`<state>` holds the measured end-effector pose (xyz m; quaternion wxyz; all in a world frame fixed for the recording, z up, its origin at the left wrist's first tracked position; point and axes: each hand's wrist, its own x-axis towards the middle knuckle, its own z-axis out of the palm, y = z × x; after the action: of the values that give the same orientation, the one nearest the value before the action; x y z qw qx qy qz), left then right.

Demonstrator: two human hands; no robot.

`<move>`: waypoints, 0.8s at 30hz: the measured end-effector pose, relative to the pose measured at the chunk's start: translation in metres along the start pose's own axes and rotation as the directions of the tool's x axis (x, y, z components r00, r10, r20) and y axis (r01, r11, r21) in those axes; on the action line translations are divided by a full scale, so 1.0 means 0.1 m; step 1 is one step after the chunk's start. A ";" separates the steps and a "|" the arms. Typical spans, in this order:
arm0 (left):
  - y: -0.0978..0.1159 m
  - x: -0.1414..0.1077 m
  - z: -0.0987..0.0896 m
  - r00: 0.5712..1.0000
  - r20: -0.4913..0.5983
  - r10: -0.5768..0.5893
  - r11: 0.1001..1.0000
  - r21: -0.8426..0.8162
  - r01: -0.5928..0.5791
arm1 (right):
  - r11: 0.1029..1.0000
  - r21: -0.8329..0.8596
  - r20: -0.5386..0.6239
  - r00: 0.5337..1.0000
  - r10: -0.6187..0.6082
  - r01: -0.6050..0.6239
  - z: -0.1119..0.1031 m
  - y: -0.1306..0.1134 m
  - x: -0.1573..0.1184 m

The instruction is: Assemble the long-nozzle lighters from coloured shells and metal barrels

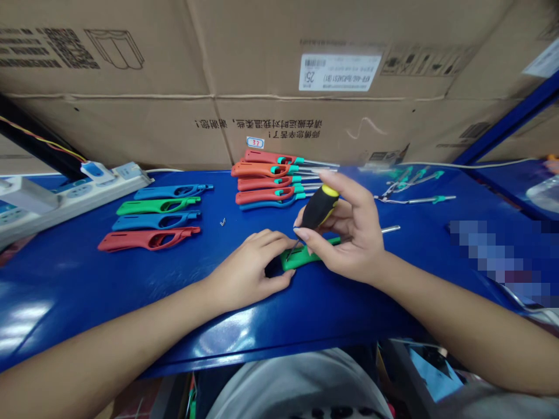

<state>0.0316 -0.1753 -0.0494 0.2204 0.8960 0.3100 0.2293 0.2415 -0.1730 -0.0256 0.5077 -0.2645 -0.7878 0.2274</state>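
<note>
A green long-necked lighter [301, 258] lies on the blue table, its metal tube pointing right. My left hand [255, 265] grips the lighter's left end between thumb and fingers. My right hand [349, 230] is closed around a screwdriver [321, 208] with a black and yellow handle. The screwdriver is tilted, and its tip meets the green body near the left end. Part of the lighter is hidden beneath my right hand. A few tiny metal screws [222, 222] lie to the left of my hands.
Assembled red lighters [266, 169] with metal tubes are stacked at the back. Blue, green and red lighter casings [151, 239] lie at left, beside a white power strip [78, 195]. Wired metal tubes [432, 199] lie at right. A cardboard box [262, 70] stands behind the blue table [166, 308].
</note>
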 end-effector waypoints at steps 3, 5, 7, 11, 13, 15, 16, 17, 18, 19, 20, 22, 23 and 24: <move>0.00 0.00 0.00 1.000 -0.006 0.010 1.000 -0.002 -0.010 | 1.000 -0.010 -0.008 1.000 -0.026 0.026 -0.01 0.00 0.00; 0.00 0.00 0.00 1.000 0.001 0.007 1.000 -0.006 -0.007 | 0.999 -0.020 -0.013 1.000 -0.028 0.028 -0.01 0.00 0.00; 0.00 0.00 0.00 1.000 0.004 0.005 1.000 -0.010 -0.005 | 1.000 -0.027 -0.010 1.000 -0.017 0.017 -0.01 0.00 0.00; 0.01 0.00 0.00 1.000 -0.012 0.020 1.000 -0.008 -0.020 | 1.000 -0.003 0.002 1.000 -0.012 0.012 0.00 -0.01 0.00; 0.01 0.00 0.00 1.000 -0.018 0.026 1.000 -0.003 -0.026 | 1.000 -0.002 0.001 1.000 -0.012 0.012 0.00 0.00 -0.01; 0.01 0.00 -0.01 0.999 -0.020 0.031 1.000 -0.005 -0.031 | 1.000 -0.008 -0.002 1.000 -0.021 0.021 0.01 0.00 -0.01; 0.02 0.00 -0.01 0.999 -0.021 0.033 0.999 -0.007 -0.033 | 0.999 -0.008 -0.002 0.999 -0.032 0.032 0.01 0.00 -0.01; 0.02 0.00 -0.01 0.999 -0.019 0.032 0.999 -0.009 -0.032 | 0.999 -0.005 -0.003 0.999 -0.045 0.045 0.01 0.01 -0.01; 0.02 0.00 -0.01 0.999 -0.017 0.031 0.999 -0.009 -0.031 | 0.998 -0.003 -0.002 0.998 -0.056 0.056 0.01 0.01 -0.01; 0.02 0.00 -0.01 0.999 -0.016 0.030 0.999 -0.010 -0.030 | 0.998 -0.002 0.001 0.998 -0.063 0.063 0.01 0.01 -0.01; 0.02 0.00 -0.01 0.999 -0.016 0.030 0.999 -0.010 -0.031 | 0.998 -0.003 0.004 0.998 -0.067 0.067 0.01 0.01 -0.01; 0.02 0.01 -0.02 0.999 -0.018 0.034 0.999 -0.011 -0.034 | 0.998 -0.015 0.007 0.998 -0.062 0.062 0.02 0.02 -0.01; 0.02 0.01 -0.02 0.999 -0.020 0.037 0.999 -0.010 -0.037 | 0.998 -0.024 0.008 0.998 -0.059 0.059 0.02 0.03 -0.01; 0.03 0.01 -0.02 0.999 -0.022 0.040 0.999 -0.009 -0.041 | 0.998 -0.034 0.010 0.998 -0.059 0.060 0.02 0.03 -0.02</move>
<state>0.0325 -0.1760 -0.0464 0.2163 0.8985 0.2932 0.2451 0.2406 -0.1720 -0.0297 0.5059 -0.2485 -0.8014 0.2000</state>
